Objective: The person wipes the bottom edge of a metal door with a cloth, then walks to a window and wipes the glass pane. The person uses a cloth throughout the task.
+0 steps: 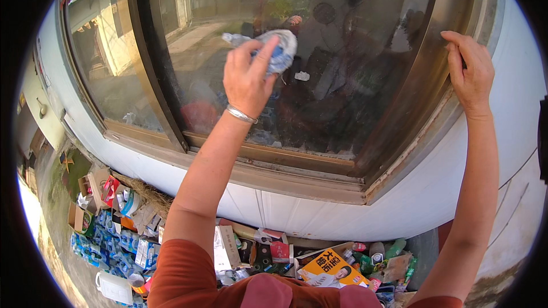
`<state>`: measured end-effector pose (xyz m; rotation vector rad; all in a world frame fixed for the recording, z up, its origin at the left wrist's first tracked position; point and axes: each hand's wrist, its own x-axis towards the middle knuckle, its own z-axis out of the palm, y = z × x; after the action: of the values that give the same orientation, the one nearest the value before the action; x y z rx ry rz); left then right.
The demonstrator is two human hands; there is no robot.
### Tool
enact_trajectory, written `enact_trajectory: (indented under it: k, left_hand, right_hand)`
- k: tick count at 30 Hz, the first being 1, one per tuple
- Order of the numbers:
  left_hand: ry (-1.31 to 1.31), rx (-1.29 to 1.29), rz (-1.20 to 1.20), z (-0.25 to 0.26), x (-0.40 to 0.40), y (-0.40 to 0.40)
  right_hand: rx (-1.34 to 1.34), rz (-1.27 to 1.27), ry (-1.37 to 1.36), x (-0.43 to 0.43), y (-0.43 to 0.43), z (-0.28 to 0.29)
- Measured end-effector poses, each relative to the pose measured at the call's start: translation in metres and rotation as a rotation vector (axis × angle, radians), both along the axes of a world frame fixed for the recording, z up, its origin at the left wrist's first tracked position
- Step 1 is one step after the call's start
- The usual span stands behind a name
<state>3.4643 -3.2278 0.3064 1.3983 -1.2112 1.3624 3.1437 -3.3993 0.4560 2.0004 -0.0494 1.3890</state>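
My left hand (248, 79), with a silver bangle (242, 114) at the wrist, is raised before the dark glass of a sliding window (368, 90). Its fingers clasp a bunched white and blue cloth (282, 51), blurred, that lies against or close to the pane. At the right side of the window, my right hand (471, 68) rests on the metal window frame (445, 21), thumb and forefinger apart and no object in it. A small pale sticker (302, 76) shows on the glass just right of the cloth.
Below the white wall (278, 211) lie heaped recyclables: crushed plastic bottles (107, 239), cardboard boxes (226, 248), a yellow printed carton (329, 269) and green bottles (396, 248). A white plastic jug (114, 287) stands at lower left. Dry straw (143, 192) lies along the wall. The window sill (274, 182) juts out.
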Motion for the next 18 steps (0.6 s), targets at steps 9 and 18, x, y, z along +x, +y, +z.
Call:
enact_trajectory:
  k: [9,18]
  left_hand:
    - [0.079,-0.045,-0.014,0.009,-0.005,0.003]
    - [-0.43,0.288,-0.213,0.039,-0.056,-0.049]
  right_hand:
    - [0.008,0.009,-0.018,0.004,0.007,0.003]
    - [-0.047,-0.005,-0.019,0.001,0.012,0.008]
